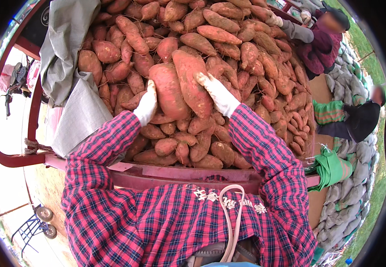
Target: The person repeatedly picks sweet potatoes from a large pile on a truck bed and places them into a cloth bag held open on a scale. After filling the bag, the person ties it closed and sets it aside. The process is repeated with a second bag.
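Two large sweet potatoes lie side by side between my white-gloved hands. My left hand presses against the left side of the rounder sweet potato. Against the right side of the longer sweet potato lies my right hand, its fingertips near the top edge. The two roots touch each other above the heap of sweet potatoes, which carry soil and fine roots. Smaller sweet potatoes lie nearer me, along the red metal side rail. My palms are partly hidden.
The red metal rail runs before my body. A grey tarp drapes at left beside a rope. Green sacks hang at right. Two people are at the right, one reaching into the heap. Filled sacks and a hand cart stand beyond.
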Demonstrator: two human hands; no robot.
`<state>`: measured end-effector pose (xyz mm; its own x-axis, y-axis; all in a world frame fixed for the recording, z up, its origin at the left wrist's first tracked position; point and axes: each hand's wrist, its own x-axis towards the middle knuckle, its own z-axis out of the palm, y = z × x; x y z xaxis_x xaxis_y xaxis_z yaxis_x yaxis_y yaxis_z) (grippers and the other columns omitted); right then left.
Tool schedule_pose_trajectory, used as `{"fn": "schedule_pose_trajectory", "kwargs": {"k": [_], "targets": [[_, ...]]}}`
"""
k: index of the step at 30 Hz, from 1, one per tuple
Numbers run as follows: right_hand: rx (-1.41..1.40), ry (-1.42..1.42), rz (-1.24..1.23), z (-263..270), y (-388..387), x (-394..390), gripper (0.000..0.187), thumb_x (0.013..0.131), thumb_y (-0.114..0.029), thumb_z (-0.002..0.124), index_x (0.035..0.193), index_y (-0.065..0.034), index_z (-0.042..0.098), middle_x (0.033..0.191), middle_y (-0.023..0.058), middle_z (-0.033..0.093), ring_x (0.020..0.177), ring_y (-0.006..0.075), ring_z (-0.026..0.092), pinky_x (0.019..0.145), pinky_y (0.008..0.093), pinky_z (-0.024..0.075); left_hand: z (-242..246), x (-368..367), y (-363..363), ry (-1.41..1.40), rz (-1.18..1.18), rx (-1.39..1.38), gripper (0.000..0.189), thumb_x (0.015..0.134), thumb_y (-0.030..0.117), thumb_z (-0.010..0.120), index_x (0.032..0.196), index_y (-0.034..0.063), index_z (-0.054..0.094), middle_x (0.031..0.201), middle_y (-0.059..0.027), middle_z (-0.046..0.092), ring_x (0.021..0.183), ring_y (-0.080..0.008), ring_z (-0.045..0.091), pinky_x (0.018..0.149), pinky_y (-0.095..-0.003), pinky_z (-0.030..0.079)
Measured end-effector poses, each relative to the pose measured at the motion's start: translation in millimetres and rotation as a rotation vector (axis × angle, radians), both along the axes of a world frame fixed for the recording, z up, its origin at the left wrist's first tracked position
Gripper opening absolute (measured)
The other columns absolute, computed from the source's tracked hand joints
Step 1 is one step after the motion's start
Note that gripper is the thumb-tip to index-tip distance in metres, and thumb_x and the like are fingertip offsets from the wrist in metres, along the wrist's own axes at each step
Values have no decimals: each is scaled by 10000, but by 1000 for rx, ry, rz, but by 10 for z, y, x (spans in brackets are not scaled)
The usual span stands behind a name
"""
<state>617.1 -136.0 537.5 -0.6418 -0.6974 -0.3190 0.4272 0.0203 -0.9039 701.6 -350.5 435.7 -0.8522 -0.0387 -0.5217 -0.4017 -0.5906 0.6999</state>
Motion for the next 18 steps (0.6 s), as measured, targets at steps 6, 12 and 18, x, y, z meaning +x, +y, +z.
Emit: {"fn": "schedule_pose_trajectory", "kwargs": {"k": [6,12,18], "targets": [[-127,-710,-252,-18,-64,205,818,923,-624,597,1545,-157,342,1547,95,413,1409,263,398,1199,431,303,226,-17,98,-198,137,285,825,974,728,319,1506,106,417,1488,-142,492,1341,-314,478,1155,-430,373],[-440,-690,-203,556,332,680,755,916,-616,619,1482,-147,442,1480,96,497,1343,290,465,1168,466,348,1067,363,364,-17,56,255,802,987,693,366,1511,87,394,1509,-124,466,1358,-287,462,1162,-417,362],[-600,-124,-389,1467,1194,1553,798,917,-628,596,1517,-145,387,1498,80,485,1333,240,494,1150,469,387,1984,674,773,766,-9,-173,582,1087,391,382,1550,47,304,1585,-81,357,1464,-203,304,1227,-394,218]]}}
